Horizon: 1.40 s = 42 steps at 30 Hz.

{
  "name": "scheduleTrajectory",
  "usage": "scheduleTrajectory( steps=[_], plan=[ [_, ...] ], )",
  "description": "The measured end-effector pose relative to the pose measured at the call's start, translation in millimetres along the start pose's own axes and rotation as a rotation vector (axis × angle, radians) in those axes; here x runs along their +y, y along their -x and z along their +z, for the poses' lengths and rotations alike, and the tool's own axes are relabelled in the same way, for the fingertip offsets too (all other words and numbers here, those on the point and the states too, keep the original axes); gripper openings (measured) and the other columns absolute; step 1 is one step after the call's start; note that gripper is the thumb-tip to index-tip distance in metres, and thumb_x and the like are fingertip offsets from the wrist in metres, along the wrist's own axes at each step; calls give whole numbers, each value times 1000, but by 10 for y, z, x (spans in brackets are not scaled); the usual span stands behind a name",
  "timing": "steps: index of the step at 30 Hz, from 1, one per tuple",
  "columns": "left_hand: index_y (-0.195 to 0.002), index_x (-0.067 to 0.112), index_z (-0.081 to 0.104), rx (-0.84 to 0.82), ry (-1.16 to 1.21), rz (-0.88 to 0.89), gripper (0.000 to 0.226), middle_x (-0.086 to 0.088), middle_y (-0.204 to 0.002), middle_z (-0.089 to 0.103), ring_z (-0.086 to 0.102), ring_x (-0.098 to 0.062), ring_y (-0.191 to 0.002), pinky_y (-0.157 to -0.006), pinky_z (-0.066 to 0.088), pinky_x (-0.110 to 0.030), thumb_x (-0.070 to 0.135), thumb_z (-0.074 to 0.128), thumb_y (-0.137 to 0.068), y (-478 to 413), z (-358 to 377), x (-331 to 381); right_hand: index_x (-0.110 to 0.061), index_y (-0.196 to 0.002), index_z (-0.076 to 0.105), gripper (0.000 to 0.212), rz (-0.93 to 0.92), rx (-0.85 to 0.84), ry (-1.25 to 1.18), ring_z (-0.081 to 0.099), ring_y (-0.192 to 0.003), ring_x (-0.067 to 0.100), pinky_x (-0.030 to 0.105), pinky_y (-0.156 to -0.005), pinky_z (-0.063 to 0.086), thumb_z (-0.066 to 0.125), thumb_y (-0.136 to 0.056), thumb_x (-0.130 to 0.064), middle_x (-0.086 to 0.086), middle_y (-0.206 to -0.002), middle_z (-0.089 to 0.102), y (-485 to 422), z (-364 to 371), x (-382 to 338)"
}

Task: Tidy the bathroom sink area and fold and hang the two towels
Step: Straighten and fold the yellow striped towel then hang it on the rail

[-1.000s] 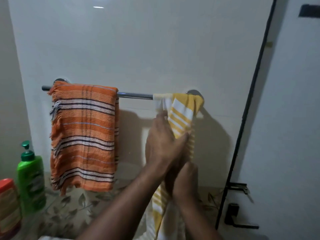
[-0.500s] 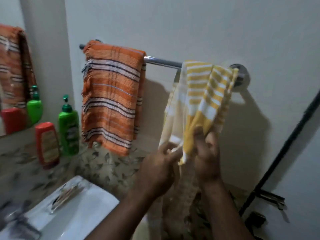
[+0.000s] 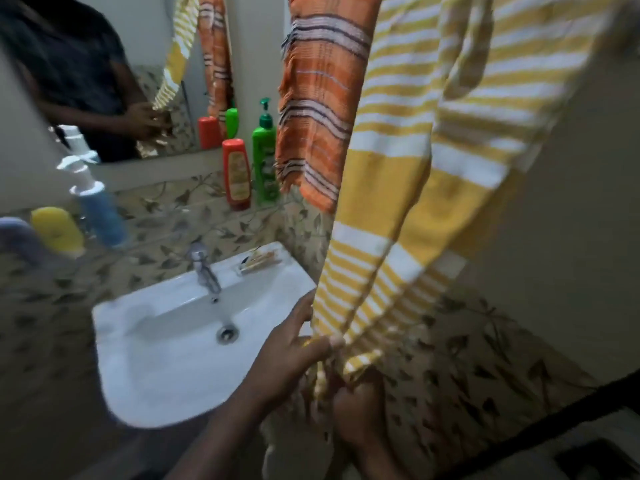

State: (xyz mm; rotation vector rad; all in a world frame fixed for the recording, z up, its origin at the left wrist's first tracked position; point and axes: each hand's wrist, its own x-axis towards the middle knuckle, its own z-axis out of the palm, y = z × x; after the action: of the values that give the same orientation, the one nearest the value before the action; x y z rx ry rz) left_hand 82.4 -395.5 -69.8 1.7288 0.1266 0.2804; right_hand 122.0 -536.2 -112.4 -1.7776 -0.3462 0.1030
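Observation:
A yellow-and-white striped towel [image 3: 412, 188] hangs down long from above, its top out of frame. My left hand [image 3: 294, 344] pinches its lower left edge. My right hand [image 3: 360, 403] grips the towel's bottom fringe just beneath. An orange striped towel [image 3: 322, 109] hangs to the left of the yellow one, partly behind it. The rail that carries them is out of view.
A white sink [image 3: 166, 344] with a chrome tap [image 3: 204, 268] sits lower left. On the patterned ledge stand a red bottle [image 3: 237, 174], a green pump bottle [image 3: 265, 150], a blue pump bottle [image 3: 100, 209] and a yellow container [image 3: 57, 230]. A mirror [image 3: 114, 71] is upper left.
The view has tilted down toward the sink. Both hands have slid down the yellow towel from its middle to its bottom edge, and the towel now hangs stretched out long.

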Motion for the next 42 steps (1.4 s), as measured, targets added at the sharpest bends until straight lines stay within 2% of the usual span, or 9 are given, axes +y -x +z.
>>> scheduleTrajectory(
  steps=[6, 11, 15, 19, 25, 28, 31, 37, 42],
  plan=[
    [-97, 16, 74, -5, -791, -186, 42, -6, -104, 78, 71, -31, -104, -82, 55, -43, 46, 52, -78, 297, -41, -163, -4, -89, 76, 11, 142, -432, 179, 68, -86, 11, 45, -82, 58, 72, -92, -14, 7, -88, 79, 75, -113, 126],
    [-109, 18, 69, -296, -1187, -239, 29, -3, -124, 69, 66, -35, -113, -88, 54, -42, 32, 58, -87, 591, -128, -408, -3, -131, 67, 36, 243, -144, -47, 67, -116, 21, 34, -102, 50, 75, -96, -10, 11, -129, 72, 35, -143, 30],
    [-102, 12, 75, -179, -751, -99, 36, -5, -109, 77, 72, -28, -106, -87, 54, -42, 30, 58, -76, 892, -318, -376, 3, -138, 60, 39, 384, -60, -324, 67, -122, 32, 41, -106, 54, 63, -99, 3, 20, -138, 67, 227, 72, 54],
    [-107, 35, 78, -33, -315, -206, 33, 13, -94, 79, 70, -2, -90, -88, 55, -37, 50, 77, -77, 1307, -483, -510, -2, -109, 72, 14, 470, 152, -667, 76, -90, 27, 35, -73, 64, 67, -96, -2, 14, -102, 81, 441, 108, 29],
    [-111, 39, 79, -340, -182, -434, 49, 18, -99, 79, 74, -2, -95, -86, 55, -19, 57, 89, -67, 1741, -728, -721, -6, -106, 71, 12, 499, 447, -450, 72, -70, 1, 13, -51, 51, 73, -96, -11, 2, -91, 73, 299, -381, 291],
    [-104, 36, 83, -309, -174, -415, 38, 11, -91, 78, 71, -2, -86, -81, 52, -17, 35, 94, -68, 1829, -755, -754, 5, -122, 68, 28, 554, 251, -375, 70, -109, 33, 36, -82, 58, 68, -98, -10, 24, -123, 72, 254, -549, 507],
    [-89, 27, 85, -57, -120, -393, 19, 1, -88, 82, 73, -6, -79, -81, 56, -28, 14, 93, -77, 1758, -646, -721, -5, -113, 74, 22, 440, -10, 76, 70, -115, 41, 57, -104, 55, 77, -93, -13, 19, -117, 76, 426, -501, 602],
    [-84, 7, 79, 177, 89, -388, 11, -16, -85, 80, 71, -27, -75, -75, 58, -42, 9, 90, -81, 1524, -228, -576, -42, -122, 70, 50, 45, -851, 195, 68, -118, 4, 23, -98, 55, 90, -76, -32, -15, -121, 74, 795, -221, 386],
    [-95, 11, 79, 108, 292, -321, 23, -12, -92, 79, 75, -21, -86, -79, 61, -30, 28, 88, -82, 1330, -167, -460, -17, -100, 71, 29, -152, -753, 265, 68, -80, 15, 44, -72, 56, 85, -76, -10, -4, -89, 73, 620, -118, 320]
  ],
)
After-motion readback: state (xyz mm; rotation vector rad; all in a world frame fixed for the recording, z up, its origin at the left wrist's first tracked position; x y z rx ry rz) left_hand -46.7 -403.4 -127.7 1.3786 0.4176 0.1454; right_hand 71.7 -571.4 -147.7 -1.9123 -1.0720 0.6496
